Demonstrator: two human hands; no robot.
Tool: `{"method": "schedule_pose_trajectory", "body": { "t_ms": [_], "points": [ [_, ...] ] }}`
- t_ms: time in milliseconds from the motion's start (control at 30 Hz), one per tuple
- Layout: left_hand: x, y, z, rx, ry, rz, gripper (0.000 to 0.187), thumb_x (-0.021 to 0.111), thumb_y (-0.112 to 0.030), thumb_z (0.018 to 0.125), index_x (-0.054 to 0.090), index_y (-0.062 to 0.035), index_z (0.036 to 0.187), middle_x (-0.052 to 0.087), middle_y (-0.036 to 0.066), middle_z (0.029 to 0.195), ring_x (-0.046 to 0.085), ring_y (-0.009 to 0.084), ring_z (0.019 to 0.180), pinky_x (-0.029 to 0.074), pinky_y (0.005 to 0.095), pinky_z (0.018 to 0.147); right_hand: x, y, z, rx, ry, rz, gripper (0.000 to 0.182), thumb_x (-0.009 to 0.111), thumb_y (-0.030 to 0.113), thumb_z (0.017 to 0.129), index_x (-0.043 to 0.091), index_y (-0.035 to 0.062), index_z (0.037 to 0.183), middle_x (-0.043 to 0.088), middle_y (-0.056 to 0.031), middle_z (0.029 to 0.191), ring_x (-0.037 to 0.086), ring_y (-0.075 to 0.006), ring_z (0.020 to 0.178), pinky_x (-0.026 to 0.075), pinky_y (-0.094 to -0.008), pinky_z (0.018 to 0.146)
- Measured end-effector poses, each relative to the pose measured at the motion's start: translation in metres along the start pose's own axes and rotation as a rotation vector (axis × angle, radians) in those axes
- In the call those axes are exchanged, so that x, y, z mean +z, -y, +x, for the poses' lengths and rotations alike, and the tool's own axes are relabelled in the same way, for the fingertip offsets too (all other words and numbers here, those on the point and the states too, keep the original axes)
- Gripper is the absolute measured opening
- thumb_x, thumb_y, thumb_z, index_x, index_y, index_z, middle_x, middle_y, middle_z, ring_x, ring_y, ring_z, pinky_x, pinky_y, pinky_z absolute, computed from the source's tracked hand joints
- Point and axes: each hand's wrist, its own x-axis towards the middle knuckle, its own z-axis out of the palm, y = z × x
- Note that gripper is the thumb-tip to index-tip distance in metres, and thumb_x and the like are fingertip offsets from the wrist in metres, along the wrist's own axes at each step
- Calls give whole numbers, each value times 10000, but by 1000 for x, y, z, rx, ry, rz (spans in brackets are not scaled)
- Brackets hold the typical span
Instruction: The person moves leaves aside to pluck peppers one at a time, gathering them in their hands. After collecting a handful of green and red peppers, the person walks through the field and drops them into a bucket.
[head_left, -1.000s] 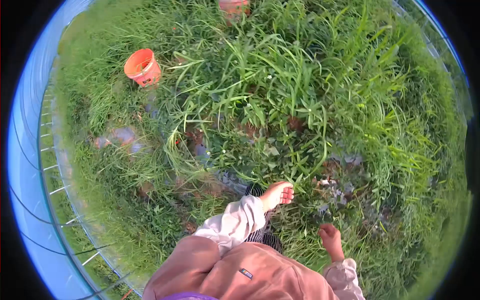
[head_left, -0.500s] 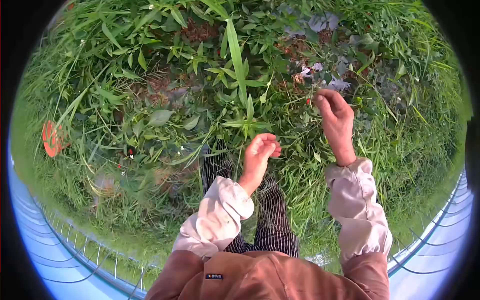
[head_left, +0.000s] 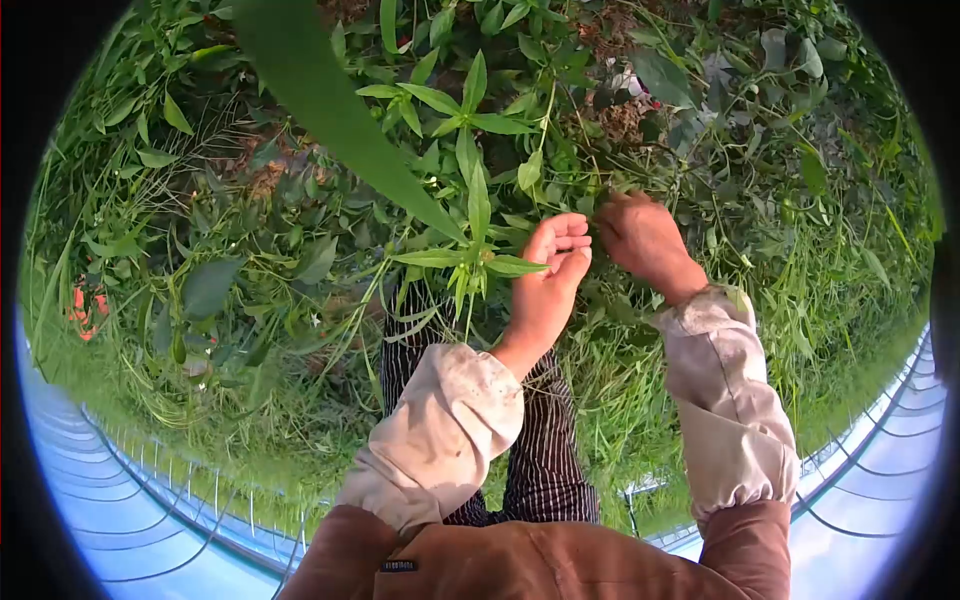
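Two hands among leafy weeds, seen from above.

At the far left an orange thing point(head_left: 85, 305) shows only in scraps behind the grass, too hidden to name. One broad grass blade point(head_left: 330, 110) crosses the top left, out of focus and cut off by the frame edge. One leafy weed stalk point(head_left: 478, 250) with narrow leaves stands just left of the left hand point(head_left: 550, 275), whose palm faces up with fingers curled loosely, holding nothing visible. Just beside it, the right hand point(head_left: 640, 240) is turned knuckles-up with its fingers buried in the tangled stems point(head_left: 600, 195); whether they pinch a stem cannot be told. Two pale sleeves and one striped trouser leg point(head_left: 535, 450) show below; the rest of the body is cut off.
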Motion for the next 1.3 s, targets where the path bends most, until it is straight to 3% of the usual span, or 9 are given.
{"method": "schedule_pose_trajectory", "body": {
  "t_ms": [67,267,400,467,667,833,933,1100,1300],
  "points": [
    [2,2,4,-41,6,59,382,568,-63,882,482,-10,1250,539,125,1207,534,207,1137,451,320,957,13,-4,-13,-47,50,38,201,555,229,851,627,44,884,651,-187,842,627,-354,833,492,-446,741],
    [17,16,5,-276,-3,33,580,585,-108,862,359,-11,1387,420,178,1387,418,258,1284,305,356,1090,13,-17,3,591,33,5,237,533,277,864,643,66,867,652,-178,795,635,-371,774,511,-450,677],
    [16,17,9,-208,-35,42,602,579,-95,869,339,-93,1422,409,187,1393,467,245,1225,392,357,1022,15,-20,4,371,-16,-93,199,587,288,832,668,129,919,660,-148,784,651,-332,774,518,-418,663],
    [12,5,15,-264,-116,-32,604,568,-75,867,337,-116,1424,510,115,1245,559,156,963,481,325,899,21,-21,-11,324,-41,-120,166,614,234,792,675,148,921,660,-101,751,649,-303,731,518,-394,647],
    [3,13,19,-445,-111,10,614,589,-97,852,345,-95,1416,452,101,1279,558,152,977,478,313,869,14,-35,-32,-241,-200,-312,102,637,159,692,658,117,782,622,-58,876,614,-262,816,509,-353,702],
    [1,41,18,-474,-135,-44,567,610,-132,849,385,-3,1353,422,139,1337,471,163,1163,346,317,1031,54,-60,-19,124,-44,-208,193,577,241,872,617,53,859,621,-175,664,622,-364,624,503,-439,549],
    [0,42,19,-470,-130,-89,507,610,-124,846,431,-9,1307,450,116,1285,480,164,1149,351,312,1024,38,-42,3,309,-24,-35,279,541,284,882,573,7,892,631,-209,703,642,-357,650,537,-414,618],
    [-2,44,20,-509,-114,-91,458,614,-107,833,477,-12,1259,517,71,1183,508,151,1089,387,293,972,38,-29,13,171,231,-47,530,623,475,805,591,66,1140,666,-164,776,647,-348,780,492,-478,699],
    [2,33,30,-190,-216,211,338,559,-34,854,539,-9,1191,552,101,1145,562,151,979,467,293,857,54,-40,-14,18,191,-49,483,664,371,747,615,65,1118,644,-144,883,616,-327,877,461,-448,792]
  ]
}}
